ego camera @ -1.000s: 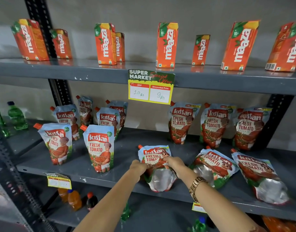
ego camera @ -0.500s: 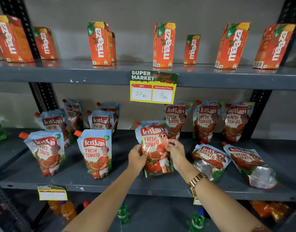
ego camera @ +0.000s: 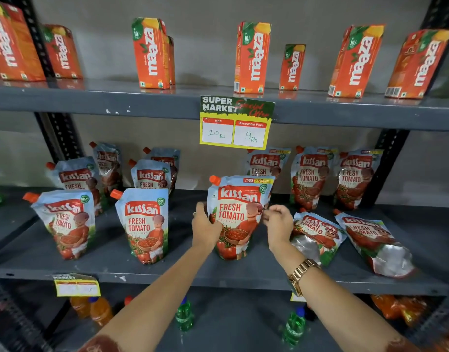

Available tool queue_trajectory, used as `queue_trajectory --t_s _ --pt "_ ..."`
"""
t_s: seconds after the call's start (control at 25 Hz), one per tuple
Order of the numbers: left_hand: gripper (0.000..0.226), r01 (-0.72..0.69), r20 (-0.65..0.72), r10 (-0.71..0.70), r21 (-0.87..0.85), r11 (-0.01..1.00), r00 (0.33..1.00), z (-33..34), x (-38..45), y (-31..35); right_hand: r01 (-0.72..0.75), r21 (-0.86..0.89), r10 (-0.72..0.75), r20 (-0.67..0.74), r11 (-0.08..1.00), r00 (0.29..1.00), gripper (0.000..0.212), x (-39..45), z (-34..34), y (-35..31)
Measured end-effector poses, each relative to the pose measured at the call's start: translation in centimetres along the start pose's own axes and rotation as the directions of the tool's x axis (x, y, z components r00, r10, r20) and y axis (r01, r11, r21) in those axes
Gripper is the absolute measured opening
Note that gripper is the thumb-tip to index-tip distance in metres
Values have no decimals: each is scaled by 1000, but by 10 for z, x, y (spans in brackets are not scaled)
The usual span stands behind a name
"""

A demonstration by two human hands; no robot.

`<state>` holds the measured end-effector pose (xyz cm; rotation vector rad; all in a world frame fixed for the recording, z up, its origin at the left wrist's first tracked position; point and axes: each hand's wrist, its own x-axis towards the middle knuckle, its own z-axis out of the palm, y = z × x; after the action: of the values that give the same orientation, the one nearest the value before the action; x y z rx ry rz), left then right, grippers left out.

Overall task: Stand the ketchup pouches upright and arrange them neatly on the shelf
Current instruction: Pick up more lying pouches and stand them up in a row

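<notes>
Two hands meet at one light-blue plastic ketchup pouch with an orange cap [ego camera: 239,214], which stands upright at the front middle of the grey metal shelf [ego camera: 182,271]. Our left hand [ego camera: 205,224] lies flat against the pouch's left edge, fingers curled around it. Our right hand [ego camera: 278,223] is just beside the right edge, with fingers loosely bent; we cannot tell if they touch the pouch. A gold wristwatch [ego camera: 300,274] is on the right wrist. To the left, two more pouches [ego camera: 142,224] stand upright in the front row, and others stand behind. To the right, two pouches [ego camera: 317,236] lie flat on the shelf, their silver bottoms toward us. Behind them three pouches [ego camera: 311,177] stand by the wall. Orange juice cartons [ego camera: 252,57] stand on the shelf above, where a yellow price card [ego camera: 236,123] hangs.
</notes>
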<state>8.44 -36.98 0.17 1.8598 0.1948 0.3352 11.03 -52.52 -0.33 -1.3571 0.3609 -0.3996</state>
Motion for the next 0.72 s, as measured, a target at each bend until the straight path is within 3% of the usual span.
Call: queue_trajectory --t_s 0.12,0.2,0.4,0.72 --pt "41 -129 -194 146 94 987 970 0 -13 4 117 -5 -117 -144 993 983 22 7 -12 -10" --pt "33 -236 -234 274 179 955 933 3 -17 5 164 -72 -176 -225 984 958 24 15 -26 -14" --pt "23 -371 -82 406 271 888 910 25 -27 21 176 -187 -230 -320 966 919 25 31 -61 -19" --pt "18 -447 66 443 161 880 894 98 -43 40 -1 -424 -138 -295 906 945 26 42 -120 -3"
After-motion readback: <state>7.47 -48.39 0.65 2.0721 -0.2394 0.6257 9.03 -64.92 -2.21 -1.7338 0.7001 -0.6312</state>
